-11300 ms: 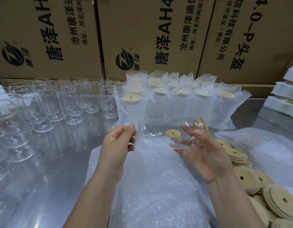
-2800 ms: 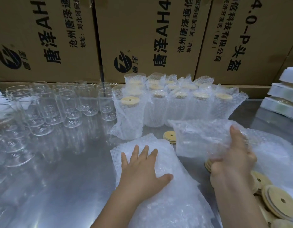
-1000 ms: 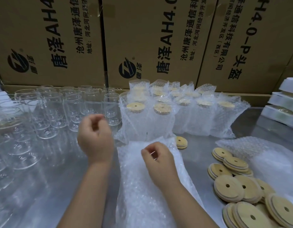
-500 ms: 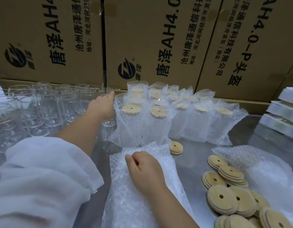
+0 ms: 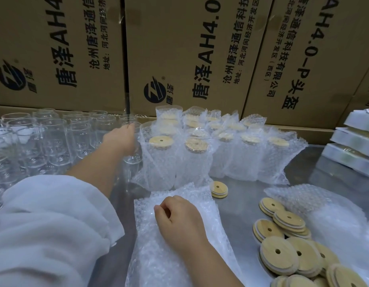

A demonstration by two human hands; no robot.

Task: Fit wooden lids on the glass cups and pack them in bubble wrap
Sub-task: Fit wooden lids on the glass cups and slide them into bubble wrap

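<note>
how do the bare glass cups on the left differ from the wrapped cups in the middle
The bare glass cups are uncovered and open-topped; the wrapped cups each stand in a bubble wrap sleeve. The bare ones have no lids; the wrapped ones carry wooden lids. The left hand grips one bare cup; no hand touches the wrapped ones. Both groups stand upright on the metal table before the cardboard boxes.

Left arm: is stretching forward and leftward, white sleeve (image 5: 44,224) bunching at the elbow. Left hand (image 5: 121,139): is gripping a glass cup (image 5: 133,158). Right hand (image 5: 179,218): is lying knuckles-up, fingers curling under; hold not discernible.
</note>
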